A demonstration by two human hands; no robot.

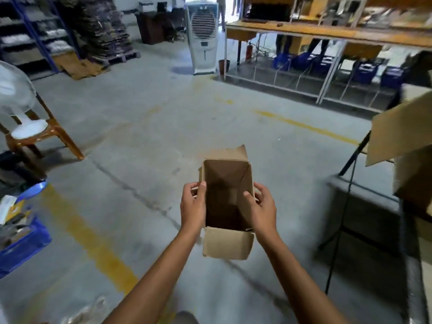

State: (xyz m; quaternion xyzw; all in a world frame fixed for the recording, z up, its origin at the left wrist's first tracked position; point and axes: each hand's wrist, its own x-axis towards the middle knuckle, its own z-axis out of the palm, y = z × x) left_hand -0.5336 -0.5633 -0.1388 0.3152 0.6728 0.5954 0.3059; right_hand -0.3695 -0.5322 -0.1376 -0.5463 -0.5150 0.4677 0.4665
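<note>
Concrete floor (140,136), yellow-lined. White air cooler (203,38) far ahead, brown chair (50,133) bearing a fan (14,94) at left, blue crate (23,249) of blurred items near left, and large carton (402,132) at right, all well apart from the small cardboard box (228,244). Left hand (193,206) and right hand (263,209) grip its opposite side walls, fingers curled outside, thumbs over the rim. Box held in mid-air before the person, flaps open, interior showing only folded bottom panels.

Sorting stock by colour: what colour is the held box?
Plain brown cardboard box, darker inside; head view.
</note>
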